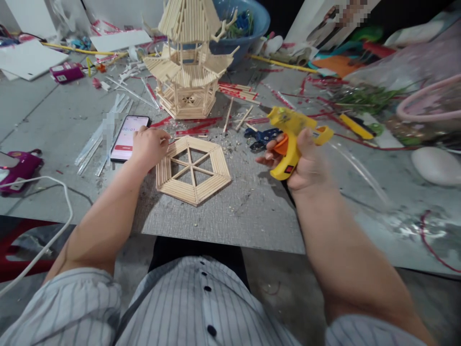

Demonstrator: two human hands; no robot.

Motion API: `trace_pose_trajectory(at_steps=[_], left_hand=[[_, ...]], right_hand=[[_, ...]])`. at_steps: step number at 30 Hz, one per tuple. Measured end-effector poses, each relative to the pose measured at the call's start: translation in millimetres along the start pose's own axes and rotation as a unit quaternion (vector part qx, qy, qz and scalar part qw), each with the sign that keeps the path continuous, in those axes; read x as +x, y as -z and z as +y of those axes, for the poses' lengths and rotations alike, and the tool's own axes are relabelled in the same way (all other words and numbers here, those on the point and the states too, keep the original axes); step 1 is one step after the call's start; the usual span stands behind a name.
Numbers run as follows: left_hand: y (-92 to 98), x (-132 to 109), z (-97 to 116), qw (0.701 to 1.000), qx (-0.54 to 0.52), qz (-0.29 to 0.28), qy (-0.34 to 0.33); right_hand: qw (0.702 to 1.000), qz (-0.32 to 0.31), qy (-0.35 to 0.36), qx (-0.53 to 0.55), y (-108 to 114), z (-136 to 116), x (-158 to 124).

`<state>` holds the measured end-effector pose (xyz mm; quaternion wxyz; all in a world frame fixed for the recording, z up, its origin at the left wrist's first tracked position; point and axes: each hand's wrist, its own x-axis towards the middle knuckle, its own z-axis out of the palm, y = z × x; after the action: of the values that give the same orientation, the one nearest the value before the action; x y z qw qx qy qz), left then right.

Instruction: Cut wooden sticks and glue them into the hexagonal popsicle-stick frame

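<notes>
My right hand (308, 156) is wrapped round the handle of a yellow hot glue gun (293, 122), held up with its nozzle pointing left. A hexagonal frame of thin wooden sticks (212, 185), with spokes meeting in the middle, lies flat on the table in front of me. At the frame's upper left edge is my left hand (148, 146), its fingers curled together. Whatever they may pinch is hidden. A phone with a lit screen (126, 137) lies partly behind that hand. Just behind the glue gun is a dark blue plier-like tool (261, 137).
A tiered stick pagoda (189, 77) stands behind the frame, before a blue basin (252, 41). Red-wrapped sticks (239, 91) and clear glue sticks (104, 132) lie scattered on the grey table (230, 221). A white cable (68, 202) hangs over the left edge.
</notes>
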<state>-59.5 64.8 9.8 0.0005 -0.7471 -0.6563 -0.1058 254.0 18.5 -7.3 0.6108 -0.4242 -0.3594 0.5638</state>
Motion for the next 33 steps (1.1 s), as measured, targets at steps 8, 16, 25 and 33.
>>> trace_pose_trajectory(at_steps=[8,16,25,33], left_hand=[[2.9,-5.5,11.7,0.998,-0.047,0.002,-0.038],[31.6,-6.5,50.2,0.989,-0.078,-0.064,-0.112],[9.9,38.9,141.8,0.953,0.011,-0.019,-0.302],[-20.9,81.0,184.9,0.937,0.102,-0.059,-0.329]], right_hand=[[1.000,0.014,0.015,0.018,3.5,-3.0,1.4],[0.999,0.030,0.031,0.029,9.6,-3.2,6.8],[0.990,0.101,0.057,0.077,6.7,-2.3,12.8],[0.990,0.106,0.063,0.075,2.6,-6.1,10.7]])
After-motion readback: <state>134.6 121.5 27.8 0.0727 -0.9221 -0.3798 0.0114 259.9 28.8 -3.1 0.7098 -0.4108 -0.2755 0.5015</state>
